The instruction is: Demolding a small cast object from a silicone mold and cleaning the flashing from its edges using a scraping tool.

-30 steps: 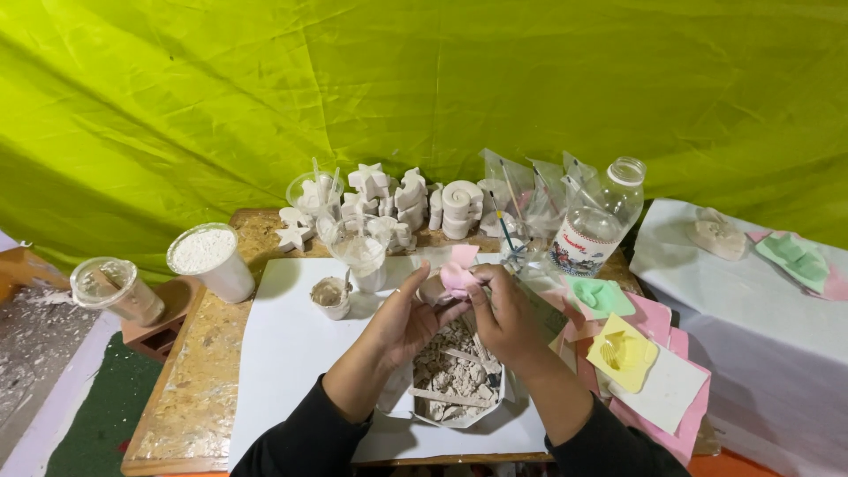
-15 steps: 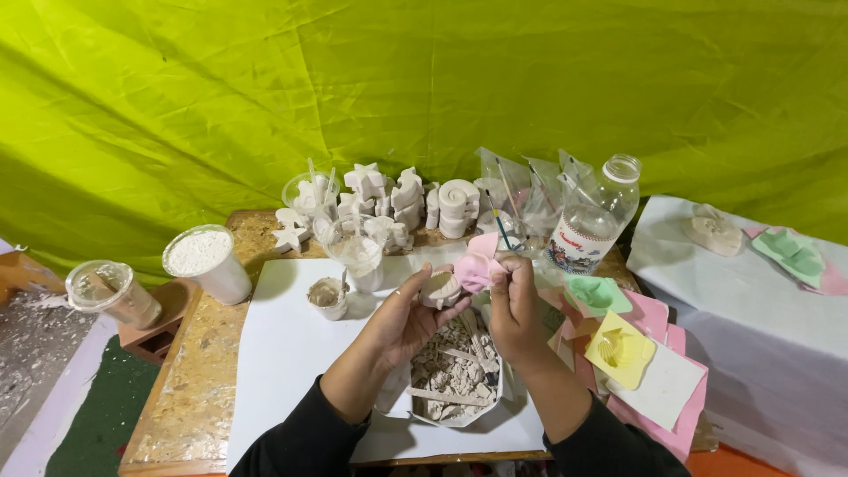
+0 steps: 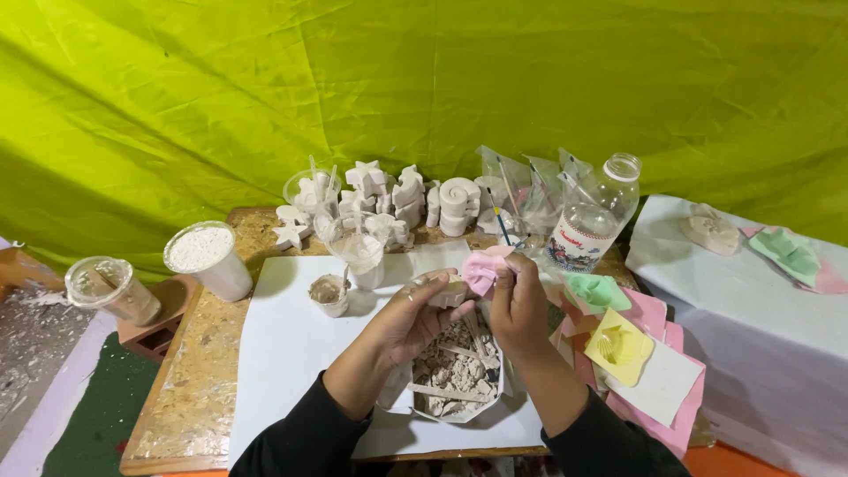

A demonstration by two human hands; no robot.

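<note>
Fingers (image 3: 505,281) of the right hand (image 3: 519,311) pinch a pink mould (image 3: 484,269). Left hand (image 3: 413,316) grips a small white cast (image 3: 452,290) at its 9 o'clock, both above the scrap bowl (image 3: 457,371).

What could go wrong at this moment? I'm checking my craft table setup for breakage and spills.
1. The white cast is being peeled out of the pink mould between the left hand and right hand; it might snap or drop into the bowl of broken pieces beneath.
2. The small cup and the clear cup with sticks stand close to the left hand; a sweep could tip them onto the white sheet.
</note>
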